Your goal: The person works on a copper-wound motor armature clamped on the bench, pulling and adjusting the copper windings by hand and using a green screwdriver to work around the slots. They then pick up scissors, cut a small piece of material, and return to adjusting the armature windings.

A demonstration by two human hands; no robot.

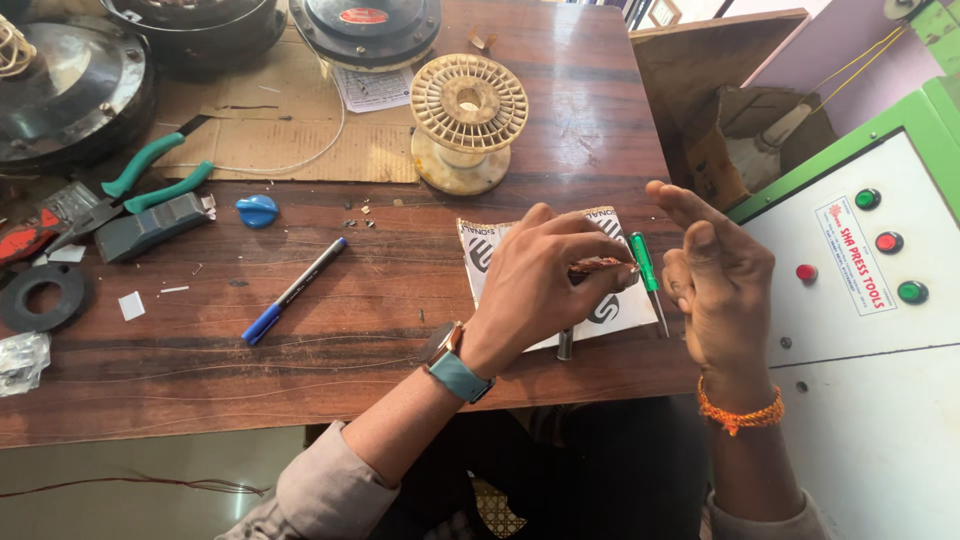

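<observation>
Two bare hands at the table's near right edge | left hand clamped on a small copper coil, over a printed paper | right hand empty, fingers loosely apart, just beside it | green screwdriver between them | blue pen mid-table | cream spool toward the far edge

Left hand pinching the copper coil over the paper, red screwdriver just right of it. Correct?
Not quite: the screwdriver has a green handle, not red. The head view shows it. The rest holds: the left hand pinches the copper coil over the paper.
</observation>
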